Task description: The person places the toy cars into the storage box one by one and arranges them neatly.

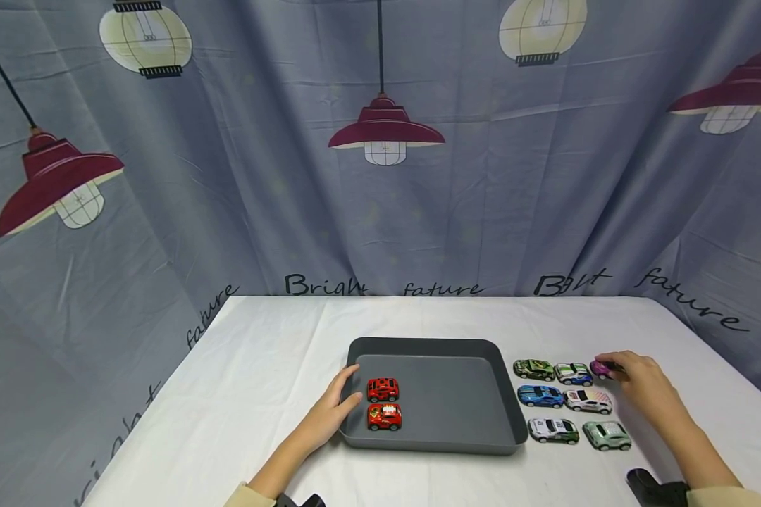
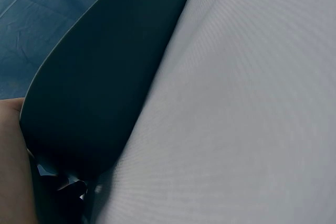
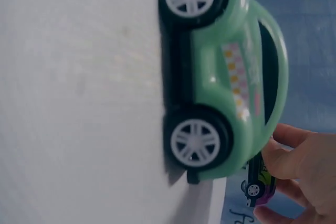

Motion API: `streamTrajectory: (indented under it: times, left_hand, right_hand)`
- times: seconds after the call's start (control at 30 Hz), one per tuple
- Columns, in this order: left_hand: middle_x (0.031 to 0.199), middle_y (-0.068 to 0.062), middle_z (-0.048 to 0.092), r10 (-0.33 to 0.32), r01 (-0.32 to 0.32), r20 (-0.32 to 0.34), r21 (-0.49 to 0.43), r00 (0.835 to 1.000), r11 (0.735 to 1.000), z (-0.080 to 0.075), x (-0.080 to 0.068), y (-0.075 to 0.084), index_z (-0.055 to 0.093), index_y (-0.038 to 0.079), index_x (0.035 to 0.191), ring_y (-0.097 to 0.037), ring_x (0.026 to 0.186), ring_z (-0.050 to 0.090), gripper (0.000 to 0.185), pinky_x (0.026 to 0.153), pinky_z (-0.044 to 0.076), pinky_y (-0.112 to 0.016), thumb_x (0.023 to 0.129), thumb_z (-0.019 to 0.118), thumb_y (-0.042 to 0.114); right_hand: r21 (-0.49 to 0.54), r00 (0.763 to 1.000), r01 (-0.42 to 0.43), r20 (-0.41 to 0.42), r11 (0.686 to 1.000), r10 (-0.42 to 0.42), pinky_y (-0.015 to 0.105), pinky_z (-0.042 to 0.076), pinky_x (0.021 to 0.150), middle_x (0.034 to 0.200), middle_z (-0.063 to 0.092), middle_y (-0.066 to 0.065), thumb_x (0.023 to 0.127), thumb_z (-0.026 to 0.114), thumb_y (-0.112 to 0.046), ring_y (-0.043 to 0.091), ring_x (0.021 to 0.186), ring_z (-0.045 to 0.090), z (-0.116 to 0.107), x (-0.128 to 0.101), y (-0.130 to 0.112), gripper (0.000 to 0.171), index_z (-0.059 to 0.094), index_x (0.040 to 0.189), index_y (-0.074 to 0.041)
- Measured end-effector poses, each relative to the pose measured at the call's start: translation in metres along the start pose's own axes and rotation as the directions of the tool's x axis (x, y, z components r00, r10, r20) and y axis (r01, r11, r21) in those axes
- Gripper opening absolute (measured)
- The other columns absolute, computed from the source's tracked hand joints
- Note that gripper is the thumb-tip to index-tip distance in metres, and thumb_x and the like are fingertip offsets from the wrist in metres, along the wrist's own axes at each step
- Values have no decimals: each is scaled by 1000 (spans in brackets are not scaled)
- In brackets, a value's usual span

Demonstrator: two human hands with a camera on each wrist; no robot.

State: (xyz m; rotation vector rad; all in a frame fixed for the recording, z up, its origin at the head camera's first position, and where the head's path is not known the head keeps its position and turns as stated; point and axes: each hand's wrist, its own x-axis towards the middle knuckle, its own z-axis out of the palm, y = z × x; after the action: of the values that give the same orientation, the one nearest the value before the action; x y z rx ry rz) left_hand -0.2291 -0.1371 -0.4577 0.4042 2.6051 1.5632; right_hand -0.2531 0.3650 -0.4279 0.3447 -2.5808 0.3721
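While the head view shows everything at once, each wrist view shows only a small bit up close.
Head view: the whole worktop (image 1: 241,366), the grey tray (image 1: 456,436), both hands and all the little cars.
Left wrist view: only the dark side of the tray (image 2: 100,77) and the white cloth; the cars are not seen.
Right wrist view: a big green car (image 3: 231,72) fills the front, and the purple car (image 3: 260,184) peeks out behind it.
Left hand (image 1: 332,415): fingers lie flat on the left edge of the tray, holding nothing.
Right hand (image 1: 640,384): fingertips pinch the purple car (image 1: 601,367).
Purple car: small and shiny, with dark windows, at the far right end of the back row, still down on the worktop.
In the tray: two red cars (image 1: 383,403) sit side by side near the left wall.
Beside the tray: six more cars in rows, green, white and blue ones.
Behind: a blue curtain (image 1: 260,176) with lamp pictures.
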Motion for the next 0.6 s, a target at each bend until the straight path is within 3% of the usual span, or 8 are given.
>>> streamTrajectory:
  times: [0.3,0.6]
  left_hand:
    - [151,-14,18,-1,1,-1,-12,1000,1000,0,-1,1,27,20,142,-37,139,14,55,107,14,-62,93,48,32]
    - [151,-15,17,-4,4,4,-25,1000,1000,0,-1,1,25,20,143,-38,139,13,56,106,13,-63,93,47,32]
  right_hand:
    - [4,999,10,-33,1000,-10,53,40,70,89,62,27,71,64,11,45,78,54,-5,2,-17,23,65,93,4]
    - [47,1000,-6,-1,999,6,53,38,74,92,63,25,73,62,10,44,83,53,-12,3,-42,24,64,96,1]
